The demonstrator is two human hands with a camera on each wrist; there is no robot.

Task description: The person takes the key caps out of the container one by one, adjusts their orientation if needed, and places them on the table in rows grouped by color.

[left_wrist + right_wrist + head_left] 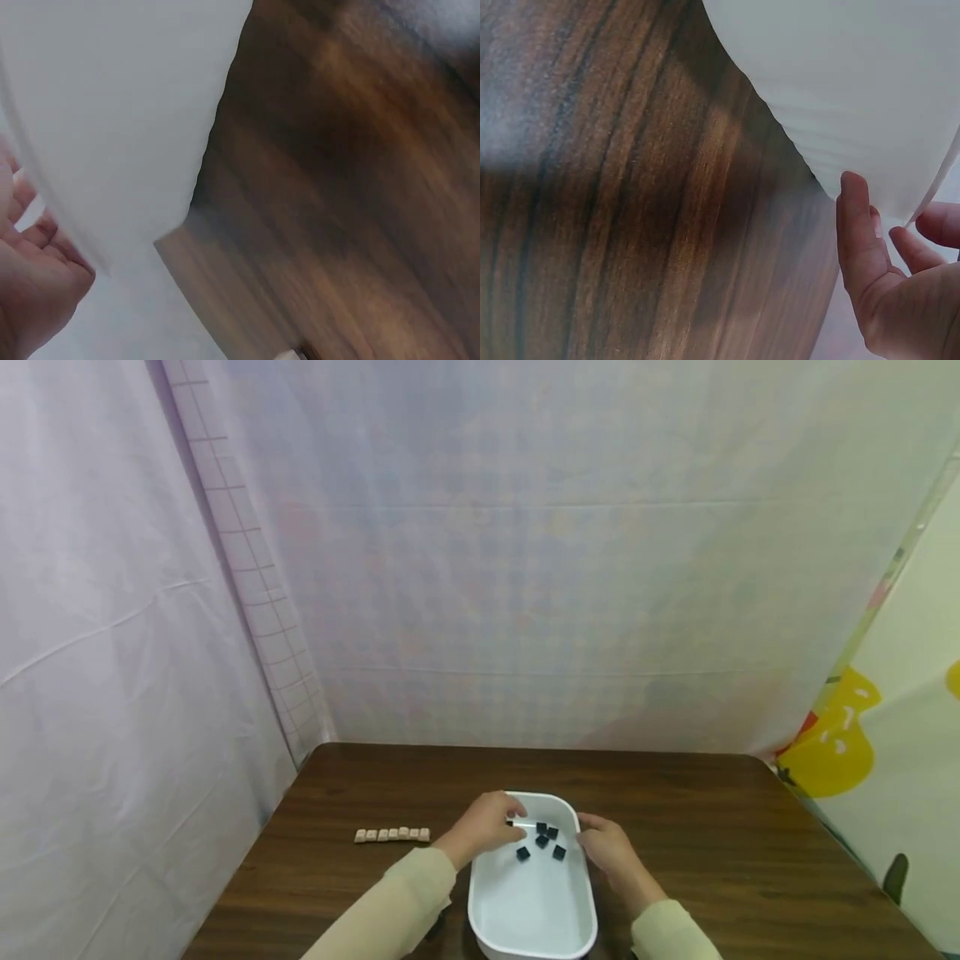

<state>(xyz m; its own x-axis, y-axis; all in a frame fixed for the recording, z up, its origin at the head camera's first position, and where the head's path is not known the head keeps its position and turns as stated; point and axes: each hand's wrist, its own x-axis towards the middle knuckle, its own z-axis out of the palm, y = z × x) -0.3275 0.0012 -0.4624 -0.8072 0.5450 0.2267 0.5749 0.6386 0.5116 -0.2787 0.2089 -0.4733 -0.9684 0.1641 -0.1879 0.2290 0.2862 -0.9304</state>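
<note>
A white, deep rectangular tub [534,906] stands on the table in the head view, with several small black keycaps [559,852] scattered toward its far end. My left hand [486,823] reaches over the tub's left rim, thumb and fingers spread apart. Another black keycap shows partly between them, mostly hidden. In the left wrist view, the left hand [37,274] is behind the tub's edge. At the far right corner, my right hand [611,852] grips the tub's rim; the right wrist view shows fingers of the right hand [907,289] against the outer wall.
A row of several cream keycaps [393,835] lies left of the tub on the dark wooden table [675,802]. A dark object, mostly hidden, sits under the left forearm. Pale curtains [525,568] hang behind and at the left.
</note>
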